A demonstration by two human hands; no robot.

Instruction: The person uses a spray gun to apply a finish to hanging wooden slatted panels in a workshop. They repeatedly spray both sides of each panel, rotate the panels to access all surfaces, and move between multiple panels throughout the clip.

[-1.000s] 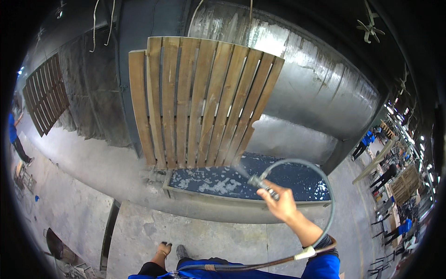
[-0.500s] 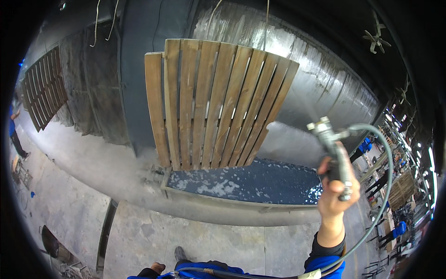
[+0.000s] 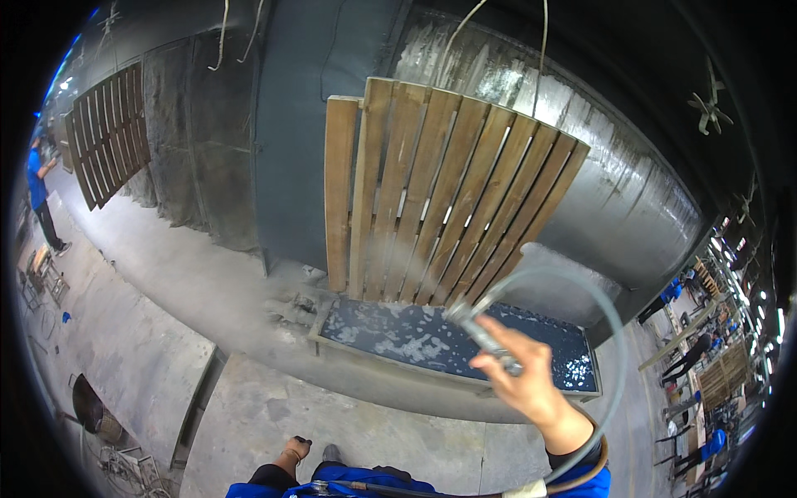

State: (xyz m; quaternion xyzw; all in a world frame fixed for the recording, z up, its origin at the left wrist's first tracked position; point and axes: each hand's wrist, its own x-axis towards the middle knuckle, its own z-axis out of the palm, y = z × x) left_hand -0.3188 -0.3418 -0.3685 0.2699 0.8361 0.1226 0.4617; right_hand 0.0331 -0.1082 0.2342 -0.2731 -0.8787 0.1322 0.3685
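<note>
Spraying a hanging pallet, centre frame.
My right hand (image 3: 521,378) grips the metal spray gun (image 3: 477,325), aimed up so mist reaches the slatted wooden pallet (image 3: 440,191).

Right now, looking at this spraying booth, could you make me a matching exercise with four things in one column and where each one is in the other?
Things:
1. wooden slat panel
2. spray gun
3. water trough
4. grey hose

Places:
A. curving in a loop from the gun back to the person's sleeve
B. on the floor below the panel
C. hanging upright in front of the booth wall
D. gripped in the right hand

Pairs: 1-C, 2-D, 3-B, 4-A
</note>
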